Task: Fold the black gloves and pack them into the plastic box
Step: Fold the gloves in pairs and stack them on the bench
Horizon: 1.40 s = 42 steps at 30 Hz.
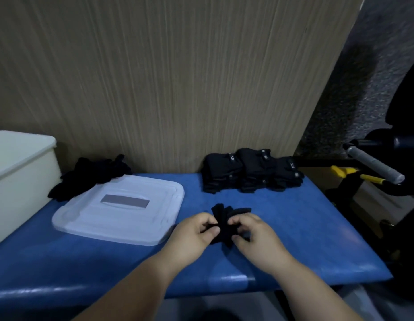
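A black glove (224,222) lies bunched on the blue padded bench (317,228) near its front middle. My left hand (194,237) pinches its left side and my right hand (257,237) pinches its right side, fingers curled into the cloth. Loose, unfolded black gloves (92,176) are heaped at the back left, partly on the lid. Folded black gloves (250,170) stand in neat stacks at the back right against the wall. The white plastic box (20,172) sits at the far left; its inside is hidden.
The box's translucent lid (122,212) lies flat on the bench left of my hands. A wood-grain wall panel (178,77) closes off the back. Past the bench's right edge stand a grey-gripped handle (375,165), yellow parts and dark equipment.
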Available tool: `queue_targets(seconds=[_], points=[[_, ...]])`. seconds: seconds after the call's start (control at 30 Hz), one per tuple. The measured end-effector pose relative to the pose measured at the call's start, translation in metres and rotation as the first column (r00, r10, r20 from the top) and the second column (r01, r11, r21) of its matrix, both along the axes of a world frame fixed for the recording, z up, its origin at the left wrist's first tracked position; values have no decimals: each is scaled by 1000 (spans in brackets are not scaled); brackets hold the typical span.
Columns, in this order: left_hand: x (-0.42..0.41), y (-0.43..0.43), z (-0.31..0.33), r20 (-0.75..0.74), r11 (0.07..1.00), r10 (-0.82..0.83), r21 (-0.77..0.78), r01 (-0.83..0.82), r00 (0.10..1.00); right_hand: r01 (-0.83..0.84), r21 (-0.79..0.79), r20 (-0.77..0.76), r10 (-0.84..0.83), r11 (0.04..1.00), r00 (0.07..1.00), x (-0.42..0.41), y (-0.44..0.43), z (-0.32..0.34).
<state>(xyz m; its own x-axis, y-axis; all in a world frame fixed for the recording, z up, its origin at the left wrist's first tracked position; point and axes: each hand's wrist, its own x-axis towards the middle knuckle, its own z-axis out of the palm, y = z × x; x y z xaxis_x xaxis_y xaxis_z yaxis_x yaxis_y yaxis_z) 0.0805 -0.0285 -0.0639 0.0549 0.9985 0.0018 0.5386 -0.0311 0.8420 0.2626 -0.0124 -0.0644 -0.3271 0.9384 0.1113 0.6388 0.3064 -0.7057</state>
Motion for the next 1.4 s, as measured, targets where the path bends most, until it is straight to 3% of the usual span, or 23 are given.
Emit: queue_targets(seconds=[0.23, 0.37, 0.53, 0.9, 1.23, 1.4], points=[[-10, 8, -4, -197, 985, -167, 4, 171, 966, -49, 18, 20, 48, 999, 999, 4, 14, -6], [-13, 15, -8, -336, 977, -122, 125, 173, 934, -53, 53, 44, 51, 997, 998, 0, 20, -9], [-13, 18, -12, -381, 960, -90, 212, 182, 920, -51, 122, 57, 44, 991, 997, -3, 25, -14], [-5, 10, -3, -243, 974, 80, 226, -24, 967, 138, 331, -90, -114, 934, 989, -9, 23, -14], [8, 3, 2, -202, 972, 127, 220, -82, 971, 233, 260, -5, -239, 937, 971, -13, 15, 0], [13, 3, 5, 23, 981, 79, 179, -82, 997, 303, 263, -7, -313, 916, 950, -13, 18, 0]])
